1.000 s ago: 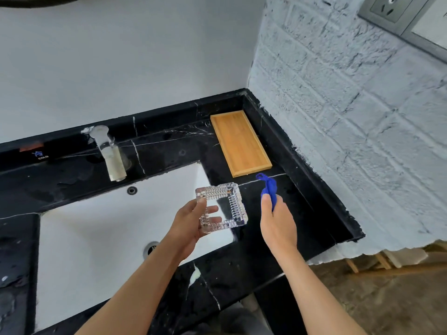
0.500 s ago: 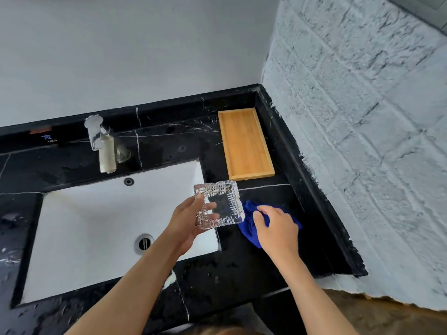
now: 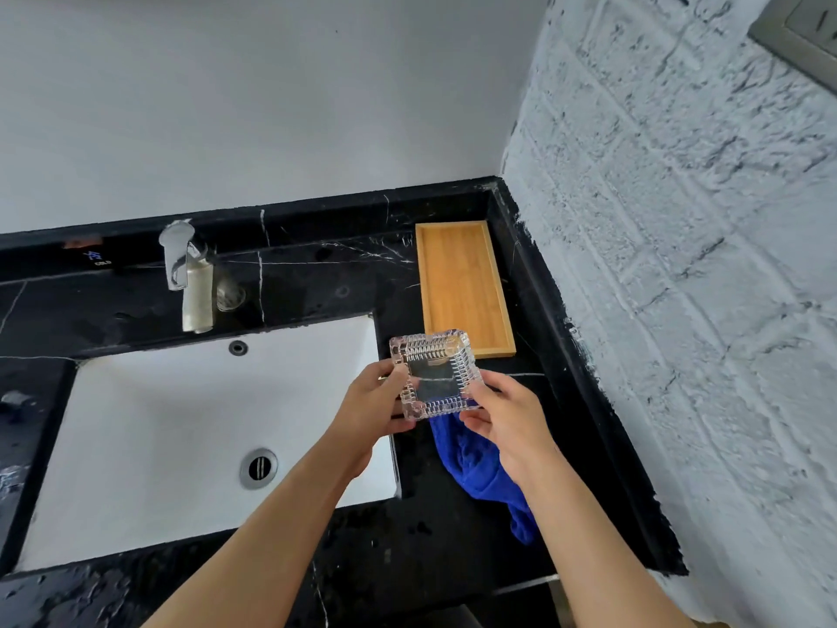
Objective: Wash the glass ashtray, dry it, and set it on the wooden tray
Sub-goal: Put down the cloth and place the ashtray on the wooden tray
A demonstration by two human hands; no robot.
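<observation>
Gripped from both sides, the square clear cut-glass ashtray (image 3: 434, 375) is being held in the air by the left hand (image 3: 372, 410) and the right hand (image 3: 502, 417), fingers closed on its edges, just short of the rectangular wooden tray (image 3: 462, 287), which is lying bare. Half a second ago only the left hand was holding it, while the right hand was pressed on the blue cloth (image 3: 480, 473); that cloth is now being left crumpled on the black marble countertop (image 3: 317, 283) beneath the right wrist. A white basin (image 3: 181, 428) and chrome tap (image 3: 188, 278) are being overlooked, with a white-painted brick wall (image 3: 679, 265) at the right.
</observation>
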